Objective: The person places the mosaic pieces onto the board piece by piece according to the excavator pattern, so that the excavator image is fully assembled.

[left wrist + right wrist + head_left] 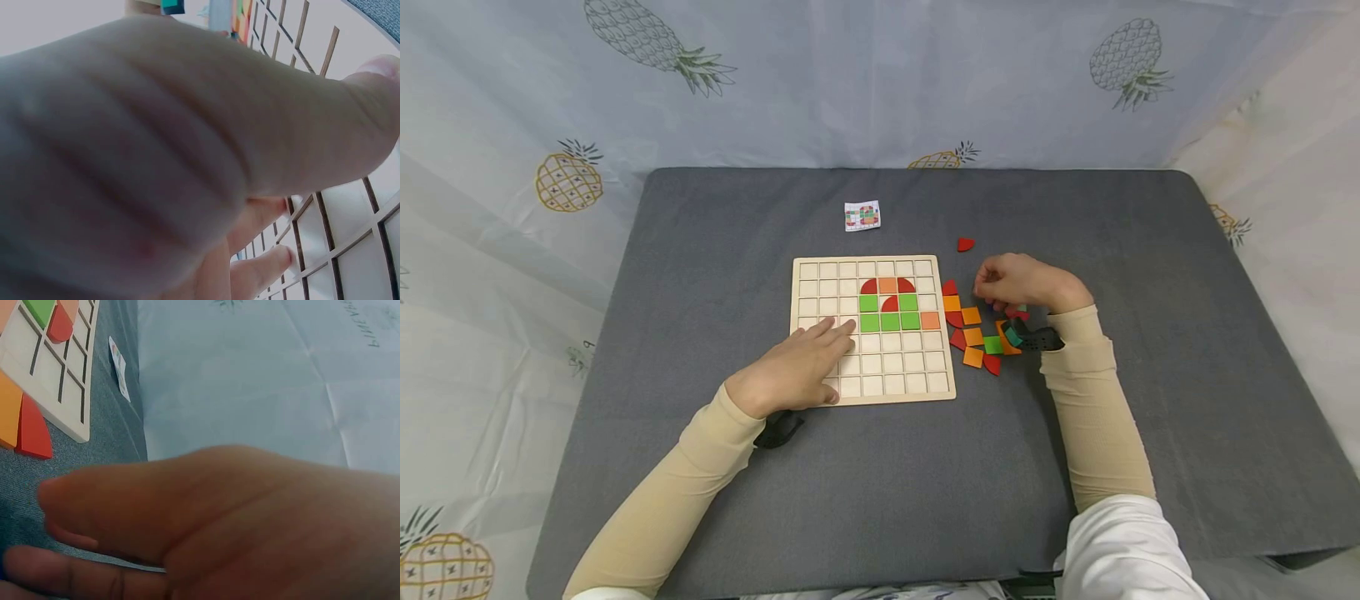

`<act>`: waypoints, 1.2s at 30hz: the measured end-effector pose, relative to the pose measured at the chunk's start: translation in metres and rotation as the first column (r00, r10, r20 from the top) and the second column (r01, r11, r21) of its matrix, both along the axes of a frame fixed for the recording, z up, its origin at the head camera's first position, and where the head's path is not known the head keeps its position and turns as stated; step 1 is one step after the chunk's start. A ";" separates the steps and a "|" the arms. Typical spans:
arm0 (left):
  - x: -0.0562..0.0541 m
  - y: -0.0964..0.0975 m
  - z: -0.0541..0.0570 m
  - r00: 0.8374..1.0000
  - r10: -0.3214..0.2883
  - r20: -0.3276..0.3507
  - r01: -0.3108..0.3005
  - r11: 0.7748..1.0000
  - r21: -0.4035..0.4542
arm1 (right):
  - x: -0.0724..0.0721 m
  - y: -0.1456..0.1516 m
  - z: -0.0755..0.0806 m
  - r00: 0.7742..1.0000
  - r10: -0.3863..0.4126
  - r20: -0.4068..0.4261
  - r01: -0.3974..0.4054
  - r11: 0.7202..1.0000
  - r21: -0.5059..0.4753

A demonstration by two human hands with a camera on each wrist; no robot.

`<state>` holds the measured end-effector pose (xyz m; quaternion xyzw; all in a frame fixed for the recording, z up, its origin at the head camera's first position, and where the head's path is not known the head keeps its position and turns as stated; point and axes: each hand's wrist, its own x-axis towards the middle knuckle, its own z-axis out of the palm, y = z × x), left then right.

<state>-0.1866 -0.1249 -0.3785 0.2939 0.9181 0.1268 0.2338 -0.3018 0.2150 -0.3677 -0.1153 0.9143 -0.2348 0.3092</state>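
Observation:
A wooden grid board (871, 386) lies on the grey table. Green squares (890, 322), orange squares (930, 320) and red quarter-round tiles (869, 287) sit in some of its cells. My left hand (801, 364) rests on the board's left side with straight, spread fingers; its thumb (369, 106) lies across the cells in the left wrist view. Over the loose tiles right of the board, my right hand (1017, 281) hovers with bent fingers. In the right wrist view, thumb (100, 503) and fingers stand apart, with no tile visible between them. Tiles under the hand are partly hidden.
Loose orange tiles (973, 337), red tiles (992, 365) and a green tile (993, 345) lie close against the board's right edge. One red tile (966, 244) lies apart, farther back. A small printed pattern card (862, 216) lies behind the board. A pineapple-print curtain (850, 83) hangs behind the table.

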 end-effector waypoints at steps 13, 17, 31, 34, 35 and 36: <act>0.000 0.000 0.002 1.000 0.001 0.011 -0.001 1.000 -0.001 | -0.005 0.003 -0.005 0.988 0.038 -0.152 -0.023 0.995 0.098; 0.000 0.000 0.001 1.000 0.001 0.007 -0.001 1.000 -0.002 | -0.005 0.002 -0.009 0.986 0.052 -0.161 -0.035 0.994 0.102; 0.001 -0.001 0.002 1.000 0.003 0.005 -0.003 1.000 0.002 | -0.007 -0.004 -0.011 0.965 0.017 -0.262 -0.017 1.000 0.000; 0.000 -0.001 0.002 1.000 0.003 0.006 -0.003 1.000 -0.001 | -0.006 -0.007 -0.010 0.956 -0.002 -0.293 -0.013 0.999 -0.048; 0.000 -0.001 0.002 1.000 0.003 0.006 -0.002 1.000 -0.002 | -0.006 -0.008 -0.010 0.953 -0.008 -0.304 -0.013 0.998 -0.068; 0.000 -0.001 0.002 1.000 0.002 0.005 -0.002 1.000 -0.004 | -0.006 -0.010 -0.009 0.950 -0.017 -0.313 -0.011 0.996 -0.089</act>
